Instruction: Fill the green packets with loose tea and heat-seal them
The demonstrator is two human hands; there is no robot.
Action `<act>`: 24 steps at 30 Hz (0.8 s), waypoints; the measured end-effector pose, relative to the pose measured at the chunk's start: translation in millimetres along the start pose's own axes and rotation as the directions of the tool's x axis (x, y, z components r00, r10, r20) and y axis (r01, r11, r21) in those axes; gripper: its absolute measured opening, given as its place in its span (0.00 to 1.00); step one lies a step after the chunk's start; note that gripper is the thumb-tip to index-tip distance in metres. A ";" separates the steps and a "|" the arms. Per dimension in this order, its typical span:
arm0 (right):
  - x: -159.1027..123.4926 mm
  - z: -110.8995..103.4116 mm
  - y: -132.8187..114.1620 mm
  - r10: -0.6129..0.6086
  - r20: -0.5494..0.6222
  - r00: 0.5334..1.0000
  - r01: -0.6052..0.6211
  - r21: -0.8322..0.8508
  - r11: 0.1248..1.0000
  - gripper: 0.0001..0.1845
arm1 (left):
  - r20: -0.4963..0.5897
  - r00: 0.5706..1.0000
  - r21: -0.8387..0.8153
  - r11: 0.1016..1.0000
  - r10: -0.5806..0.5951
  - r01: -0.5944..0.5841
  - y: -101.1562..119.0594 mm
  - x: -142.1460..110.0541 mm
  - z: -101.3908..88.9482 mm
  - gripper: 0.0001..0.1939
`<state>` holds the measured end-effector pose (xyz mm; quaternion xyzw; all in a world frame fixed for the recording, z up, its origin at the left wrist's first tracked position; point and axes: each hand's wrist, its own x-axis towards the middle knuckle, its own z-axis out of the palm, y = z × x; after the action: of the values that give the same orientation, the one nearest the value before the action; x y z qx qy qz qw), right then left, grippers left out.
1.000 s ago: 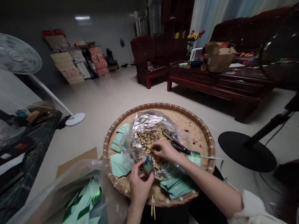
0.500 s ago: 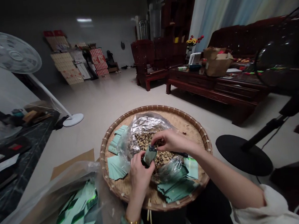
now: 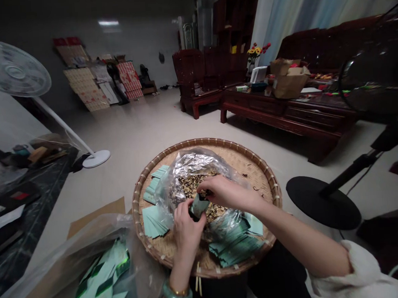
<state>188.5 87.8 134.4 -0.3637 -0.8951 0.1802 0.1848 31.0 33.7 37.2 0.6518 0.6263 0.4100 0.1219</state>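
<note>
My left hand [image 3: 186, 224] is wrapped round a small light-green packet [image 3: 199, 205], holding it upright over a clear plastic bag [image 3: 199, 154]. At the packet's open top is my right hand [image 3: 224, 193], its fingers pinched together; what they hold, if anything, is hidden. Inside the bag lies a loose dried mix [image 3: 190, 186] of dark and pale bits. The bag rests in a round woven bamboo tray [image 3: 269, 171]. Stacks of flat green packets [image 3: 153, 222] are fanned along its left side, and another pile of packets [image 3: 235, 246] lies near the front.
A large plastic bag [image 3: 142, 266] with several green packets [image 3: 101, 283] stands at lower left. A white fan [image 3: 95, 158] is beyond it; a black fan base [image 3: 323, 201] stands at right. Behind are a dark wooden table [image 3: 267, 108] and chairs [image 3: 192, 72].
My right hand has moved slightly left and down, its fingers closer into the packet's mouth. My left hand keeps the packet in about the same place. The view has shifted slightly.
</note>
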 end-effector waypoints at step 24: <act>4.8 89.7 41.0 0.306 0.115 0.945 -0.294 -0.110 0.949 0.10 | 0.037 0.962 -0.354 0.896 -0.271 0.267 -22.2 -2.9 -13.3 0.22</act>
<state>167.8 101.8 38.8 -0.4913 -0.8466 0.1887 0.0795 6.4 30.4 29.6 0.5233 0.6265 0.5001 0.2891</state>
